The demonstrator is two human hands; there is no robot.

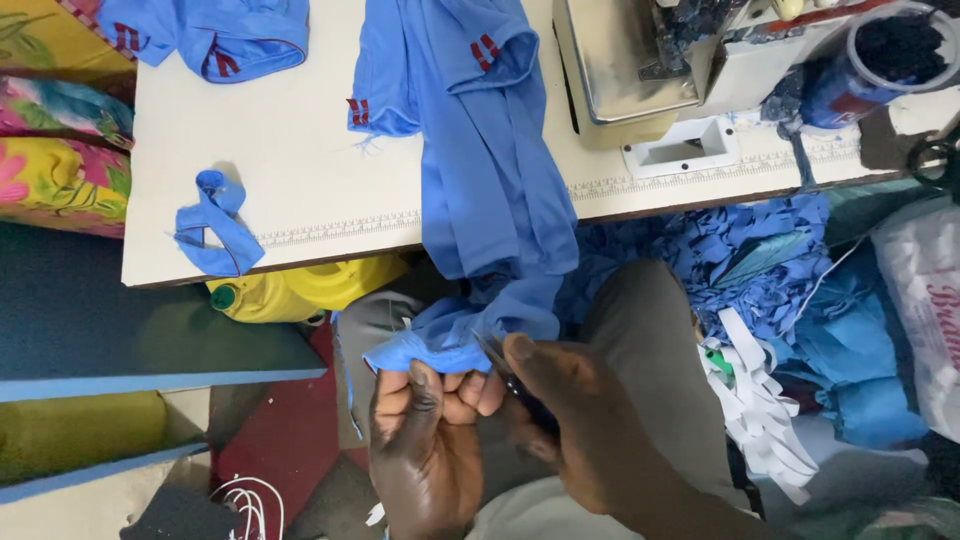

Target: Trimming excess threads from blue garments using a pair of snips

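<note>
1. Small blue fabric strip (215, 225), looped, lies on the white desk (300, 150), left.
2. Left hand (425, 440): fingers curled, pinching the lower hem of the long blue cloth garment (490, 190), which hangs off the desk edge directly above.
3. Right hand (560, 420): closed around small dark snips (510, 380), tips touching the hem, just beside the left hand.

1. Even, bright light falls from above onto the white table (300, 160) in the upper half of the frame.
2. The sewing machine's metal plate (625, 60) at upper centre shows soft glare.
3. Below the table edge it is dimmer; my hands sit in shade.
4. My right hand (570, 430) looks slightly blurred.
5. Table edges bow slightly towards the frame's borders.
</note>
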